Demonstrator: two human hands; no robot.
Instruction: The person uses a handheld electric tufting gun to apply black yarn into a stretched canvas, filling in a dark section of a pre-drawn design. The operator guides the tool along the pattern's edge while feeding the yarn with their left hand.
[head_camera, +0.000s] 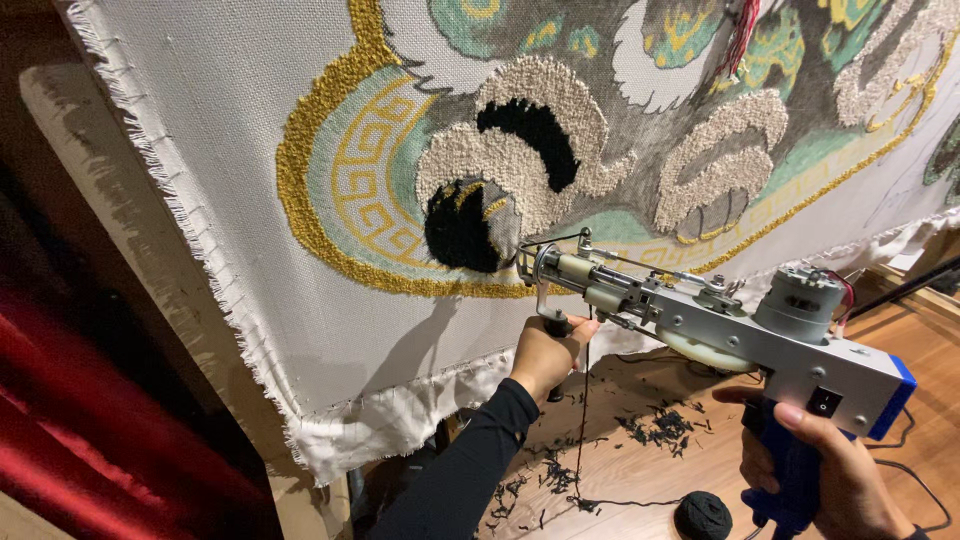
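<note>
Stretched cloth behind, tufting gun in both hands

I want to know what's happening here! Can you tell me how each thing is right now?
Tufting gun: held up, tip against the cloth.
Left hand: fingers closed on the front handle.
Right hand: closed around the blue rear grip.
Cloth: stretched flat, partly tufted, edges frayed.
Black yarn ball: on the floor, strand leading up.
Yarn scraps: scattered loose on the wooden floor.
</note>
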